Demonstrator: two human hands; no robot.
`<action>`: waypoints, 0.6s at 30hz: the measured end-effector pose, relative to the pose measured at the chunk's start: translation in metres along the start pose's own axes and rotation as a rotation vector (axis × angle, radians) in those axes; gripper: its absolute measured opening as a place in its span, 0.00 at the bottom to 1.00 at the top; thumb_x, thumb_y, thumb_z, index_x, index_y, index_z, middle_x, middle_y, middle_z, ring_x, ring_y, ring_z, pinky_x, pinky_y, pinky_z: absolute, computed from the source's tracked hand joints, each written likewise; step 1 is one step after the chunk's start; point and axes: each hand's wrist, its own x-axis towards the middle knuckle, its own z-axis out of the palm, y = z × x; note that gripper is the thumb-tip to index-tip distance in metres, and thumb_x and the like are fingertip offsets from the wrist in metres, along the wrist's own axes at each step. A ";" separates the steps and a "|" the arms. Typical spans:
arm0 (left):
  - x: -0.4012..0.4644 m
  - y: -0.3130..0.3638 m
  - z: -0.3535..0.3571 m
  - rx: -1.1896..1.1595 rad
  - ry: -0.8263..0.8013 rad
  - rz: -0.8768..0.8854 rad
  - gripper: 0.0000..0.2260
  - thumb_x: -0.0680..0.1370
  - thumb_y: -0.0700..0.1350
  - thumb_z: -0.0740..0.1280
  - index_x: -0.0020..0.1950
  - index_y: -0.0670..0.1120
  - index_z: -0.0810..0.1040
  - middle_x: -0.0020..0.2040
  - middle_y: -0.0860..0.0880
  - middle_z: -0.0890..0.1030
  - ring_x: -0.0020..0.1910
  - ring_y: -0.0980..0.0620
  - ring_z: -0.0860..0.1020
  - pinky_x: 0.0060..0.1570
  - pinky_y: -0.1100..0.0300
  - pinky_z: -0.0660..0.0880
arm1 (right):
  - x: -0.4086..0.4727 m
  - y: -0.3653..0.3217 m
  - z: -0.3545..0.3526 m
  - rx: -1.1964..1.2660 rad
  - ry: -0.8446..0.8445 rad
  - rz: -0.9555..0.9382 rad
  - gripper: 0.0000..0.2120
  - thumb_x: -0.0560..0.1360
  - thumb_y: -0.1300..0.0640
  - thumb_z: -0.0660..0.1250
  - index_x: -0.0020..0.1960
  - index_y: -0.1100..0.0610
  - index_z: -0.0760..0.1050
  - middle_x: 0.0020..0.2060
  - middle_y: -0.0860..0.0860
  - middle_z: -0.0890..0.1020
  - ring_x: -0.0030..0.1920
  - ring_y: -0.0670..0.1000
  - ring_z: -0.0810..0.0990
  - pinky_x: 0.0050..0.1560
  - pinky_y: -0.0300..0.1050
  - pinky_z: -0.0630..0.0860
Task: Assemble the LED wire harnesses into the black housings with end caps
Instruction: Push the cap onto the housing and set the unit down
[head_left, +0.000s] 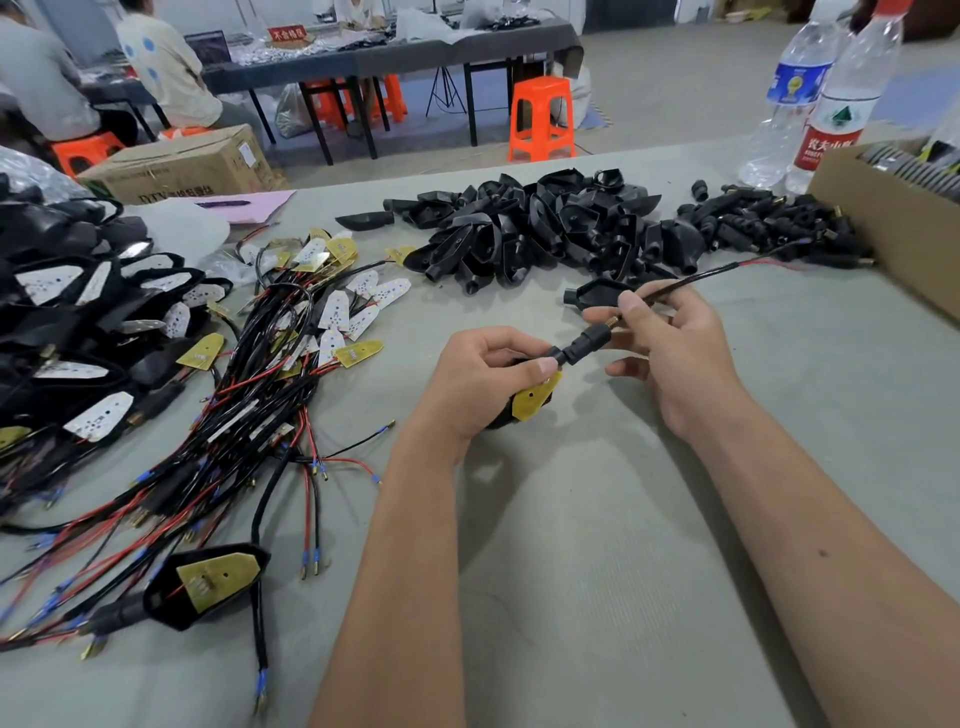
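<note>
My left hand (480, 382) grips a black housing (506, 415) with a yellow LED board (535, 397) set in it. A black end cap (584, 340) with a brass threaded tip sits on the housing's neck. My right hand (670, 340) pinches the black sheathed wire (691, 283) just past the cap; the wire runs up and right, ending in red and black leads. A pile of empty black housings (540, 228) lies at the back, with black end caps (763, 223) to its right. Loose LED wire harnesses (291, 353) lie tangled at the left.
An assembled housing (208, 582) lies at the near left, and a heap of finished ones (78, 312) at the far left. A cardboard box (893, 228) stands at the right edge, two water bottles (815, 98) behind it. Orange stools and seated people are beyond the table.
</note>
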 end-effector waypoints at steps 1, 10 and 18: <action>0.001 0.000 0.001 -0.021 0.012 0.001 0.04 0.78 0.36 0.72 0.52 0.39 0.84 0.46 0.41 0.87 0.40 0.49 0.85 0.41 0.59 0.81 | -0.001 -0.001 0.000 -0.007 -0.043 -0.004 0.05 0.83 0.58 0.67 0.52 0.53 0.70 0.48 0.55 0.88 0.45 0.55 0.88 0.31 0.42 0.78; -0.002 0.006 0.001 -0.004 -0.087 -0.075 0.09 0.83 0.40 0.64 0.53 0.41 0.84 0.47 0.43 0.87 0.32 0.48 0.81 0.28 0.61 0.71 | -0.002 -0.001 0.001 0.257 -0.129 0.043 0.07 0.79 0.69 0.67 0.51 0.59 0.74 0.52 0.62 0.87 0.50 0.57 0.87 0.44 0.41 0.81; -0.003 0.006 0.001 -0.021 -0.006 -0.072 0.09 0.82 0.37 0.63 0.53 0.38 0.83 0.47 0.41 0.87 0.33 0.47 0.80 0.30 0.59 0.71 | -0.001 0.001 0.001 0.228 -0.214 0.108 0.06 0.79 0.70 0.67 0.50 0.60 0.78 0.49 0.59 0.87 0.53 0.57 0.87 0.46 0.40 0.81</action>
